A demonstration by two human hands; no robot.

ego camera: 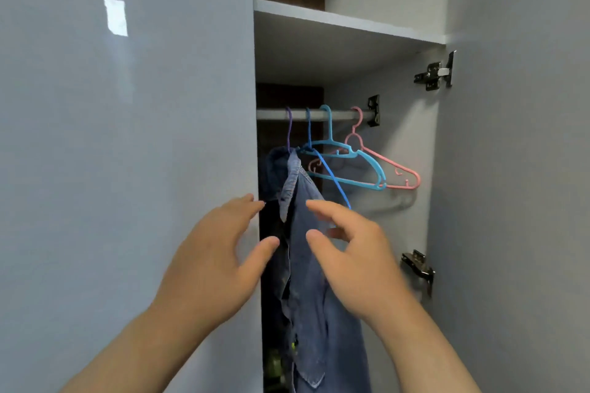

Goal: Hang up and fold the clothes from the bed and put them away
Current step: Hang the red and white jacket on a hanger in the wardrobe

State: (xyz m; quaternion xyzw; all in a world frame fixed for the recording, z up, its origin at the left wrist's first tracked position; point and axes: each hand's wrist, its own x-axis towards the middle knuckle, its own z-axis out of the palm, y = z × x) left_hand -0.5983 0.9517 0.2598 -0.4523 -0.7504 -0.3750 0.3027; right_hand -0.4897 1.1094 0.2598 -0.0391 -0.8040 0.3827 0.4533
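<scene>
Here, both hands reach into an open wardrobe: the left hand (217, 258) and the right hand (360, 265) are spread with relaxed fingers, gripping nothing. Between them hangs the denim shirt (306, 313), its collar under a purple hanger hook (290, 131); whether either thumb touches the cloth is unclear. Above the fingertips runs the metal rail (341, 114), carrying a dark blue hanger (332, 179), a light blue hanger (357, 156) and a pink hanger (396, 169), all bare. Higher up sits a white shelf (351, 22). Left of the left hand stands a glossy closed door (127, 137); right of the right hand, the opened door (510, 169) with steel hinges (434, 72).
</scene>
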